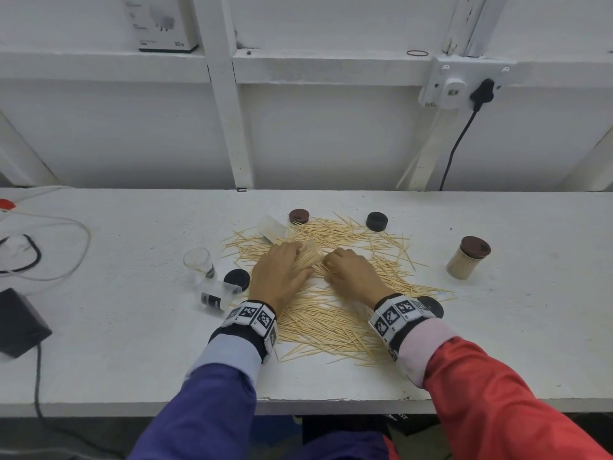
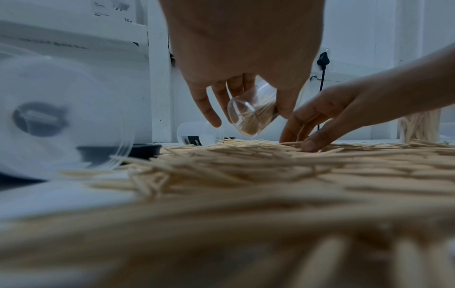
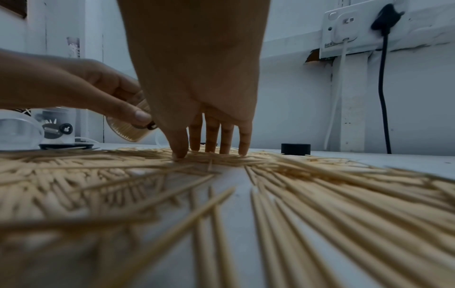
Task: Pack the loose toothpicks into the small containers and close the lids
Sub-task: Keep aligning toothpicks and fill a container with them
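Observation:
Loose toothpicks point(image 1: 331, 313) lie spread over the middle of the white table point(image 1: 132, 360). My left hand point(image 1: 282, 270) grips a clear small container point(image 2: 248, 117), tilted just above the pile and partly filled with toothpicks; in the right wrist view this container point(image 3: 128, 130) shows beside my thumb. My right hand point(image 1: 351, 270) stands right of it, its straight fingertips point(image 3: 211, 148) pressing down on the pile. A filled container with a brown lid point(image 1: 467, 257) stands at the right. One empty container point(image 1: 198, 260) stands upright, and two others lie on their sides point(image 1: 217, 295) point(image 1: 272, 227).
Loose lids lie around the pile: brown point(image 1: 299, 216) and black point(image 1: 376, 221) at the back, black point(image 1: 237, 279) on the left, black point(image 1: 431, 307) by my right wrist. Cables and a black box point(image 1: 20, 322) occupy the left. A wall socket point(image 1: 454, 88) has a black cord.

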Demonstrator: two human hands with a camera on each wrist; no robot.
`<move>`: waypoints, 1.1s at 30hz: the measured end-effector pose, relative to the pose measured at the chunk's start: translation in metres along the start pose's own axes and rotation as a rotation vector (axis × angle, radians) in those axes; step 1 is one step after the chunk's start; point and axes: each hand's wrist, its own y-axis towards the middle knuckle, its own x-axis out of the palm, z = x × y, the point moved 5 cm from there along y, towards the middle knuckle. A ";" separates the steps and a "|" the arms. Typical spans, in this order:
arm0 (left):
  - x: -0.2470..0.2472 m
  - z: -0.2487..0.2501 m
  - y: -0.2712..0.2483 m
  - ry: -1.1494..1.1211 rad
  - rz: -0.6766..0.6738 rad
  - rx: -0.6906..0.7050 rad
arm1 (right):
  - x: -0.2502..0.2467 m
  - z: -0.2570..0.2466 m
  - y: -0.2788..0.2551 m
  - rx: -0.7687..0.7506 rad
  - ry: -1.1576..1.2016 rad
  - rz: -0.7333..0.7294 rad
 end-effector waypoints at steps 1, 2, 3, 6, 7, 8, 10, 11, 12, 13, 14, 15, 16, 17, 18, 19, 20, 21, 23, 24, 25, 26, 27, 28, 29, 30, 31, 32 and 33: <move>0.000 0.000 0.000 0.000 -0.001 -0.002 | -0.001 0.000 0.000 0.003 0.009 0.007; 0.000 0.000 0.000 0.000 -0.001 -0.003 | -0.001 0.001 0.000 0.011 0.019 0.008; 0.001 -0.001 0.000 -0.001 -0.002 -0.006 | -0.001 0.001 0.000 0.023 0.028 0.009; 0.001 -0.001 0.000 -0.002 -0.007 -0.009 | -0.002 0.003 -0.001 0.063 0.016 0.016; 0.000 -0.001 0.000 -0.004 -0.002 -0.008 | -0.003 0.004 -0.001 0.082 0.006 0.022; 0.000 -0.001 0.000 -0.006 0.002 -0.009 | -0.005 0.005 -0.002 0.097 -0.005 0.028; 0.000 0.000 0.000 -0.004 0.004 -0.006 | -0.006 0.005 -0.003 0.099 -0.038 0.028; 0.000 0.000 -0.001 0.000 0.004 -0.003 | -0.007 0.004 -0.003 0.091 -0.055 0.027; -0.001 0.000 -0.001 0.003 0.005 0.000 | -0.007 0.004 -0.003 0.086 -0.067 0.031; -0.001 0.000 -0.001 0.004 0.005 0.001 | -0.008 0.004 -0.003 0.084 -0.075 0.039; -0.001 0.000 -0.002 0.007 0.006 0.001 | -0.009 0.004 -0.003 0.087 -0.083 0.048; -0.001 0.000 -0.002 0.012 0.007 0.000 | -0.010 0.004 -0.004 0.090 -0.097 0.053; -0.001 -0.001 -0.001 0.015 0.006 -0.002 | -0.011 0.004 -0.004 0.092 -0.113 0.055; -0.001 -0.001 -0.001 0.019 0.005 -0.005 | -0.012 0.003 -0.004 0.092 -0.128 0.056; -0.001 -0.001 -0.001 0.024 0.003 -0.006 | -0.013 0.002 -0.005 0.093 -0.136 0.060; -0.001 -0.001 -0.001 0.031 0.003 -0.005 | -0.014 0.002 -0.005 0.095 -0.140 0.072; -0.001 -0.002 -0.001 0.035 0.006 -0.003 | -0.016 0.002 -0.006 0.099 -0.137 0.091; -0.001 -0.002 -0.001 0.037 0.009 -0.005 | -0.017 0.003 -0.006 0.106 -0.126 0.109; 0.000 -0.004 -0.001 0.045 0.014 -0.018 | -0.020 0.003 -0.007 0.116 -0.102 0.133; 0.001 -0.005 -0.001 0.053 0.011 -0.027 | -0.022 0.003 -0.007 0.121 -0.094 0.140; 0.001 -0.006 0.000 0.060 0.006 -0.036 | -0.023 0.003 -0.007 0.128 -0.086 0.151; 0.002 -0.007 0.000 0.066 0.003 -0.044 | -0.025 0.003 -0.007 0.134 -0.074 0.166; 0.003 -0.008 0.000 0.071 0.001 -0.050 | -0.027 0.002 -0.007 0.137 -0.059 0.184; 0.003 -0.008 0.000 0.074 -0.001 -0.054 | -0.028 0.002 -0.007 0.136 -0.044 0.201; 0.003 -0.009 0.001 0.075 -0.005 -0.056 | -0.029 0.001 -0.008 0.131 -0.025 0.221; 0.003 -0.009 0.001 0.076 -0.008 -0.056 | -0.030 0.000 -0.008 0.123 -0.001 0.247; 0.003 -0.009 0.001 0.076 -0.011 -0.055 | -0.032 -0.001 -0.009 0.116 0.023 0.280; 0.003 -0.009 0.001 0.078 -0.011 -0.056 | -0.034 -0.002 -0.009 0.113 0.043 0.321; 0.003 -0.009 0.001 0.080 -0.008 -0.058 | -0.036 -0.002 -0.010 0.117 0.057 0.360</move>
